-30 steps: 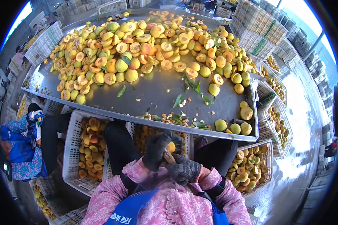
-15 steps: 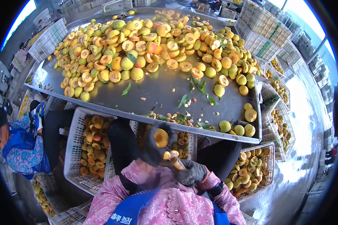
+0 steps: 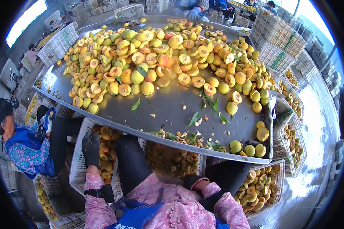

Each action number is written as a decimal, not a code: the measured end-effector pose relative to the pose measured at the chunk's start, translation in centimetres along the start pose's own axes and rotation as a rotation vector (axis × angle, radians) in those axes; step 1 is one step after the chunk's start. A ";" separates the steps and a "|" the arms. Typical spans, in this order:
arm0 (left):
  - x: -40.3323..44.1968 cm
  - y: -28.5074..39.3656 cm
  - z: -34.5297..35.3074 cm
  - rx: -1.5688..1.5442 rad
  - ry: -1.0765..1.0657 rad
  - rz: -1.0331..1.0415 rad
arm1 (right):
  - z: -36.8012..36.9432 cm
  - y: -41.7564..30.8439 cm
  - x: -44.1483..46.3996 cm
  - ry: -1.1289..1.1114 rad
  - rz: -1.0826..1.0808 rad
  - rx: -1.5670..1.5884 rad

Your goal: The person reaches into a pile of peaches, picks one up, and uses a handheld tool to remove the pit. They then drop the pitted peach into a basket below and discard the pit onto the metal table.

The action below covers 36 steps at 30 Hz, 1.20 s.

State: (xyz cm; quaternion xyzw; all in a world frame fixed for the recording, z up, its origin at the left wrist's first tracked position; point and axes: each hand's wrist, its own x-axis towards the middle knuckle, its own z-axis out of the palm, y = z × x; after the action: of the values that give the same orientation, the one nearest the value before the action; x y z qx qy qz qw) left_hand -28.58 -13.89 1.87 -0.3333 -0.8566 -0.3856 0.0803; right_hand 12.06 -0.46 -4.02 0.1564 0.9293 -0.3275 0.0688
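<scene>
My left hand (image 3: 91, 149), in a dark glove, reaches over the left crate (image 3: 77, 168), its fingers stretched out along the inner wall. Beside it lie halved yellow peaches (image 3: 107, 150); I see no fruit in the hand. My right hand (image 3: 194, 181), also gloved, is low by my right thigh, at the near edge of the middle crate (image 3: 201, 164). It looks curled, but its fingers and anything in them are hidden. The middle crate holds darker, blurred peach halves (image 3: 168, 158). Ahead, a large heap of peaches (image 3: 141, 61), many cut in half, covers the far part of the metal table.
The metal table's front rim (image 3: 156, 138) runs above my knees. Leaves (image 3: 193, 119) and pits lie on it. Another crate of peaches (image 3: 256, 187) stands at my right. A co-worker (image 3: 26, 145) sits at my left, and another person's gloved hand (image 3: 195, 13) is at the far side.
My left hand, which held a peach half before my lap, has moved left to the crate without it. My right hand has lowered; its wooden-handled tool is out of sight. The view has shifted.
</scene>
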 end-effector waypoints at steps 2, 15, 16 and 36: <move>2.7 1.1 2.8 -0.279 -0.028 0.081 | 0.0 0.5 0.5 0.002 0.016 0.001; 13.0 23.3 26.1 0.248 -0.545 0.093 | 0.4 3.6 2.4 0.053 0.107 0.066; 12.8 23.3 27.3 0.197 -0.497 0.065 | 0.5 3.7 2.6 0.059 0.116 0.069; 0.9 24.1 12.9 -1.933 -1.087 -1.040 | -8.6 -1.6 -4.8 0.314 0.142 0.767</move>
State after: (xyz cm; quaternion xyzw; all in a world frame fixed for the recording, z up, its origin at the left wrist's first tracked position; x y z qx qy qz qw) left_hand -12.45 7.34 7.97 0.0085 -0.1708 -0.6598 -0.7317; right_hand 15.81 2.57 4.72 0.2823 0.7261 -0.6165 -0.1145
